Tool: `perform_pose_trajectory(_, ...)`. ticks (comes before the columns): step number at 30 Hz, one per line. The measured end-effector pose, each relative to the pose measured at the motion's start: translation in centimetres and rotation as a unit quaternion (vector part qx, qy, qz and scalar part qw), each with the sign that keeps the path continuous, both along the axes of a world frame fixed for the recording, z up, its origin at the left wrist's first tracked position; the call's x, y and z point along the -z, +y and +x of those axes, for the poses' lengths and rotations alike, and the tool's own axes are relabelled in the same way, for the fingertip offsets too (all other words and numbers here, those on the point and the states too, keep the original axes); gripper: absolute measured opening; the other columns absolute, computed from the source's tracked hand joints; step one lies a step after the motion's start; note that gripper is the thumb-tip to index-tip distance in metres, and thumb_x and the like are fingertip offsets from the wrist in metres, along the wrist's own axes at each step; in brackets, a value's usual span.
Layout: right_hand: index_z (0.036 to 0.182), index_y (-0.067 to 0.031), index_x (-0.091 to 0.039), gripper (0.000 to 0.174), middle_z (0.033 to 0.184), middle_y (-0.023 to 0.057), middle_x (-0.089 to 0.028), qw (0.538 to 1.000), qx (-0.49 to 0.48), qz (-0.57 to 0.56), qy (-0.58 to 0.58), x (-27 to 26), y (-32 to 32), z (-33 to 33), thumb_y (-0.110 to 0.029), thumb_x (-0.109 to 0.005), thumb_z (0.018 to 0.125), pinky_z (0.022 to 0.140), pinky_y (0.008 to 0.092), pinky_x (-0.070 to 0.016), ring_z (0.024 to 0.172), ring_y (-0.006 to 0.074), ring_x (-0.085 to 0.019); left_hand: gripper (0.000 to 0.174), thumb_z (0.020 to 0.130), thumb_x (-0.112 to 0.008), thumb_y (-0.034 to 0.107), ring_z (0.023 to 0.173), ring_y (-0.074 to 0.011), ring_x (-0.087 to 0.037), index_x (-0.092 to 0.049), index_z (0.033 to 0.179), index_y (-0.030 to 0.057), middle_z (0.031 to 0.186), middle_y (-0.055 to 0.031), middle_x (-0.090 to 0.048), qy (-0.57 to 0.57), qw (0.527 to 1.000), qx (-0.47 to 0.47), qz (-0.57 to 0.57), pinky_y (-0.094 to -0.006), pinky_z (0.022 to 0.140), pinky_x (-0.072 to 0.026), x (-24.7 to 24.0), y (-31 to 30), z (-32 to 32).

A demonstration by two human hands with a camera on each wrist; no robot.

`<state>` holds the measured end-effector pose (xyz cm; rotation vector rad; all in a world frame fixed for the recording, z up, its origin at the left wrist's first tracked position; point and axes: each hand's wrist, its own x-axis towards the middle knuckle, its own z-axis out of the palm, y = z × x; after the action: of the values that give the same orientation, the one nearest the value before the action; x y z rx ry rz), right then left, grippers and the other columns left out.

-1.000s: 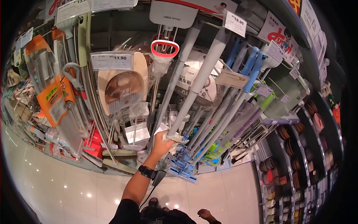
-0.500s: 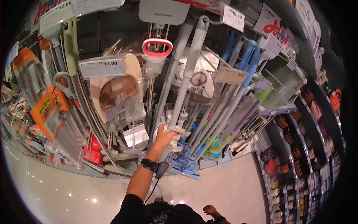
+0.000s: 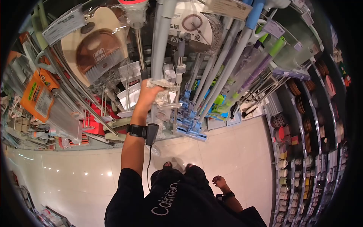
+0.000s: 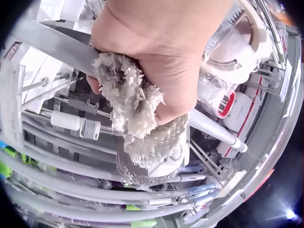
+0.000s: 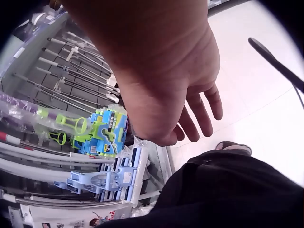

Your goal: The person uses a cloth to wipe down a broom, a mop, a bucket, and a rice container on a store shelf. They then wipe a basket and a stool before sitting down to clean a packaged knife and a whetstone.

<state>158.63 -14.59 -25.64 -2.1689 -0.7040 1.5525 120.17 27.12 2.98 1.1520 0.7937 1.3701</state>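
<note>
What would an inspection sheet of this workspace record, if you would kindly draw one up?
Surface: glossy tiled floor, with light reflections.
Job's things: shaggy pale cloth bunched against a grey pole; how far it wraps round is hidden.
Clutter: blue mop heads low near the floor; orange package farther left in the head view.
Hands: left hand grips the cloth at the pole; right hand hangs low, holding nothing.
Cables: black cable runs down from the left wrist's device.
Surroundings: shelves of small goods at the head view's right.
</note>
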Motion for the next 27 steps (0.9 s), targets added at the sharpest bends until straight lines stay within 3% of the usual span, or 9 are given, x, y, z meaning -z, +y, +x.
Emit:
perform_pose_trajectory(9, 0.093, -0.0030, -0.060, 0.018, 0.084, 0.0111, -0.065, 0.998, 0.001, -0.052, 0.020, 1.1, -0.2, 6.4, -0.008, -0.051, 0.078, 0.055, 0.0317, -0.0498, 0.070, 0.0206, -0.064, 0.022, 0.069, -0.061, -0.001, 0.075, -0.0153, -0.063, -0.063, 0.091, -0.0043, 0.084, -0.0081, -0.066, 0.145, 0.986, -0.088, 0.004, -0.0257, 0.070, -0.0475, -0.9, 2.9, -1.1)
perform_pose_trajectory(12, 0.098, -0.0023, -0.057, 0.021, 0.089, 0.0124, -0.064, 0.999, -0.018, -0.018, 0.029, 0.8, 0.8, 9.6, -0.010, -0.046, 0.083, 0.062, 0.0359, -0.0495, 0.076, 0.0230, -0.063, 0.032, 0.071, -0.059, -0.001, 0.081, -0.0154, -0.062, -0.057, 0.103, -0.0037, 0.091, -0.0079, -0.065, 0.212, 0.973, -0.087, -0.007, -0.0258, 0.075, -0.0471, -1.5, 3.1, -1.1)
perform_pose_trajectory(15, 0.094, -0.0035, -0.057, 0.019, 0.084, 0.0096, -0.064, 0.999, -0.023, 0.017, 0.014, 0.9, 2.9, 12.3, -0.008, -0.044, 0.081, 0.058, 0.0343, -0.0483, 0.072, 0.0209, -0.063, 0.034, 0.072, -0.059, 0.000, 0.084, -0.0146, -0.061, -0.056, 0.106, -0.0026, 0.094, -0.0077, -0.064, 0.175, 0.978, -0.113, 0.001, -0.0254, 0.077, -0.0463, -1.4, 2.3, -0.1)
perform_pose_trajectory(17, 0.089, -0.0030, -0.058, 0.014, 0.079, 0.0081, -0.063, 0.999, -0.014, 0.039, -0.008, 0.9, 5.4, 13.8, -0.012, -0.049, 0.082, 0.056, 0.0331, -0.0481, 0.069, 0.0197, -0.062, 0.036, 0.073, -0.059, 0.000, 0.086, -0.0140, -0.060, -0.055, 0.109, -0.0017, 0.096, -0.0067, -0.063, 0.187, 0.971, -0.145, 0.017, -0.0251, 0.078, -0.0457, 0.1, 0.9, 0.1)
perform_pose_trajectory(19, 0.087, -0.0020, -0.061, 0.017, 0.075, 0.0104, -0.065, 0.977, -0.110, 0.159, -0.090, 2.1, 9.1, 15.7, -0.016, -0.053, 0.081, 0.059, 0.0310, -0.0502, 0.065, 0.0192, -0.063, 0.033, 0.074, -0.059, -0.001, 0.085, -0.0139, -0.059, -0.055, 0.106, -0.0003, 0.094, -0.0054, -0.062, 0.139, 0.940, -0.304, 0.067, -0.0261, 0.077, -0.0459, 1.6, -1.9, 1.0)
perform_pose_trajectory(23, 0.088, -0.0034, -0.061, 0.018, 0.077, 0.0126, -0.064, 0.907, -0.207, 0.334, -0.150, -8.7, 21.1, 11.6, -0.019, -0.055, 0.083, 0.067, 0.0326, -0.0499, 0.072, 0.0250, -0.063, 0.024, 0.075, -0.057, -0.004, 0.081, -0.0124, -0.056, -0.057, 0.098, 0.0022, 0.088, -0.0044, -0.059, 0.022, 0.912, -0.409, -0.005, -0.0252, 0.074, -0.0455, 5.8, -10.8, 4.4)
perform_pose_trajectory(25, 0.092, -0.0047, -0.060, 0.014, 0.081, 0.0102, -0.064, 0.846, -0.239, 0.471, -0.078, -11.7, 27.5, 8.5, -0.014, -0.060, 0.081, 0.067, 0.0315, -0.0484, 0.073, 0.0213, -0.062, 0.024, 0.074, -0.055, -0.004, 0.079, -0.0125, -0.056, -0.057, 0.097, 0.0010, 0.088, -0.0046, -0.059, 0.026, 0.917, -0.397, -0.032, -0.0253, 0.072, -0.0458, 7.2, -15.7, 6.4)
perform_pose_trajectory(26, 0.097, -0.0048, -0.058, 0.021, 0.087, 0.0092, -0.064, 0.842, -0.272, 0.463, -0.038, -14.1, 30.4, 6.8, -0.016, -0.063, 0.080, 0.072, 0.0314, -0.0482, 0.080, 0.0203, -0.062, 0.025, 0.073, -0.055, -0.004, 0.079, -0.0127, -0.056, -0.056, 0.097, 0.0004, 0.088, -0.0048, -0.059, 0.023, 0.917, -0.390, -0.086, -0.0251, 0.071, -0.0456, 8.8, -18.1, 7.0)
perform_pose_trajectory(27, 0.101, -0.0028, -0.055, 0.030, 0.095, 0.0104, -0.063, 0.825, -0.213, 0.523, -0.005, -18.3, 34.5, 2.4, -0.016, -0.067, 0.077, 0.075, 0.0306, -0.0476, 0.088, 0.0201, -0.061, 0.025, 0.072, -0.054, -0.004, 0.079, -0.0129, -0.056, -0.056, 0.097, -0.0002, 0.088, -0.0051, -0.059, 0.021, 0.909, -0.389, -0.147, -0.0250, 0.069, -0.0455, 10.5, -21.6, 7.5)
